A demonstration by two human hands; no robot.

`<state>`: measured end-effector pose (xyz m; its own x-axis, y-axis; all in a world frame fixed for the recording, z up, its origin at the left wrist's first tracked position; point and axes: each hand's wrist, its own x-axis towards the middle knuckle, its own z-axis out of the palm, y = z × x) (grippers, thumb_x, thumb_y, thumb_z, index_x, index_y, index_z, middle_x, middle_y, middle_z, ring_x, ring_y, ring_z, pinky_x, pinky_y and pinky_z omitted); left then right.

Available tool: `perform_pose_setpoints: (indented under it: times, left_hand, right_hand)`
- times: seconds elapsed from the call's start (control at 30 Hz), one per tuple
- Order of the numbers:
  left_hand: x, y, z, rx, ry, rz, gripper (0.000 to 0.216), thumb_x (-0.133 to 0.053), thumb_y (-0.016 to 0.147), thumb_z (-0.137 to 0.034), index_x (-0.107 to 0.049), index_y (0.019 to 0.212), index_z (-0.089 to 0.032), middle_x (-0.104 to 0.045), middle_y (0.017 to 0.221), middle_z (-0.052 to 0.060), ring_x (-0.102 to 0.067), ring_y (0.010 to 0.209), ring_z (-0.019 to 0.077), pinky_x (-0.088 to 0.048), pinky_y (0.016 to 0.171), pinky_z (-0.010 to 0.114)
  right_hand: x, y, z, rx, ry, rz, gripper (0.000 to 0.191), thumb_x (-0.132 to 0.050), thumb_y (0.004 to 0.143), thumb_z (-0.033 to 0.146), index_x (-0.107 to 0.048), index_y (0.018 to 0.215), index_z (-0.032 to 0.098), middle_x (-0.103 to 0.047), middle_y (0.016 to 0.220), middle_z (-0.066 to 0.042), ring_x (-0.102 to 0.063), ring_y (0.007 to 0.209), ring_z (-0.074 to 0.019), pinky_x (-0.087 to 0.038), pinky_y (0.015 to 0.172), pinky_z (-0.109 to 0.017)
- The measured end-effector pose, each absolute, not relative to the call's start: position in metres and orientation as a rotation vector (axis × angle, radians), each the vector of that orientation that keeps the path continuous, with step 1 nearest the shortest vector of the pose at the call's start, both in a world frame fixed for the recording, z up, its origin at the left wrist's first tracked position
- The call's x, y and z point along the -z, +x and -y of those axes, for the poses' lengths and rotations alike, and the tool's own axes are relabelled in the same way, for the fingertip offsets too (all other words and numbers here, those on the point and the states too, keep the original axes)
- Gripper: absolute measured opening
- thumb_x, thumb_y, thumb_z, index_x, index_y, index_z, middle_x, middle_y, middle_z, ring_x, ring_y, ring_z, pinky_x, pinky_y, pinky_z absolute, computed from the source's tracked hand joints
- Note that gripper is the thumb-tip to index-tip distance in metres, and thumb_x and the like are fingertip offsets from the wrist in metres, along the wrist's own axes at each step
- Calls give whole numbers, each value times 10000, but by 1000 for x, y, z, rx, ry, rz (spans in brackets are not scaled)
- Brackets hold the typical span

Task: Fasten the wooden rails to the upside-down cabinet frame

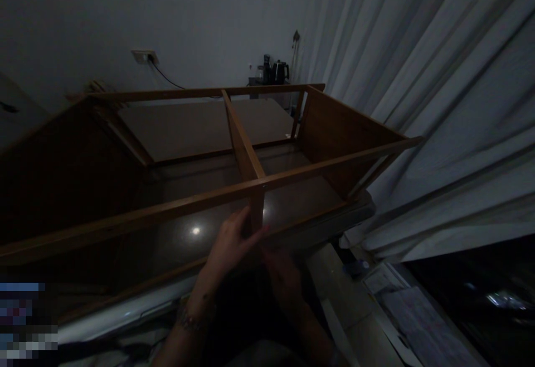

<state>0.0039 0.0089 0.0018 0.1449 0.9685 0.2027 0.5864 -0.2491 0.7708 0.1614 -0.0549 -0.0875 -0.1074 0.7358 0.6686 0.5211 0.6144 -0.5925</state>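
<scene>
A wooden shelf frame (pixel 200 195) lies on its side, with a middle divider (pixel 257 208) splitting it into two bays. At the front end of that divider is my left hand (pixel 234 238), its fingers along the left face and its thumb reaching across the lower edge. The hand appears closed around the board. My right hand (pixel 284 278) is just below and to the right, dim and smeared, and its fingers are hard to make out. Whether it holds anything cannot be seen.
White curtains (pixel 418 77) hang along the right. At the back stand a black kettle (pixel 280 71) and a coffee maker (pixel 266 68). A cord runs from a wall socket (pixel 144 57). Flat packages or papers (pixel 426 322) lie on the floor at right.
</scene>
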Motion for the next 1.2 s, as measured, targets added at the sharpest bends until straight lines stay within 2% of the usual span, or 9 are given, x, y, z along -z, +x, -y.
perform_pose_setpoints:
  times: [0.1,0.17,0.4,0.6,0.73,0.9,1.03,1.2]
  left_hand:
    - [-2,4,-9,-957,1893,-1460,461,-613,859,-531,-621,1175,-195,-716,1070,86,-676,948,236,-535,830,339]
    - [-3,5,-9,-962,1880,-1451,473,-618,854,-534,-618,1181,-192,-713,1092,95,-676,970,246,-536,835,347]
    - [-3,4,-8,-930,1909,-1480,469,-601,862,-551,-615,1176,-203,-711,1051,80,-673,923,230,-527,798,329]
    - [-1,3,-9,-919,1912,-1500,475,-597,858,-557,-620,1164,-195,-715,1032,76,-673,910,226,-529,790,323]
    - [0,3,-9,-941,1912,-1494,473,-607,854,-550,-629,1158,-188,-724,1001,67,-677,861,218,-529,754,307]
    - [2,4,-9,-955,1918,-1507,456,-608,854,-548,-639,1121,-178,-718,995,69,-672,862,215,-527,765,310]
    - [1,4,-9,-945,1913,-1497,439,-600,858,-551,-647,1090,-181,-719,998,66,-672,877,215,-526,770,307]
    - [1,4,-9,-944,1911,-1504,458,-601,857,-555,-629,1135,-192,-717,1030,69,-672,896,219,-527,795,319]
  right_hand:
    - [86,169,53,-159,-928,1890,444,-416,1013,181,-444,1454,224,-733,1044,-78,-670,950,-205,-572,811,-342]
    - [84,173,51,-89,-915,1937,475,-434,1006,176,-412,1478,220,-717,1046,-88,-656,948,-209,-565,808,-343]
    - [74,190,41,-78,-971,2200,411,-519,979,224,-542,1379,318,-654,906,-39,-623,864,-182,-539,815,-325]
    - [47,205,34,-264,-811,2506,514,-487,982,232,-380,1481,170,-654,1116,-95,-586,1048,-218,-492,965,-370]
    - [45,212,24,-229,-735,2616,510,-486,978,174,-387,1478,189,-638,1237,-87,-542,1144,-218,-445,1038,-370]
    - [50,214,11,-172,-664,2636,366,-580,961,243,-566,1320,314,-697,1149,-11,-585,1075,-171,-483,957,-316]
    - [48,209,7,-104,-626,2599,207,-618,944,275,-662,1143,305,-717,1025,1,-615,1000,-153,-494,905,-295]
    - [48,201,4,-49,-553,2567,112,-642,922,349,-680,976,258,-703,906,-9,-623,918,-164,-513,853,-294]
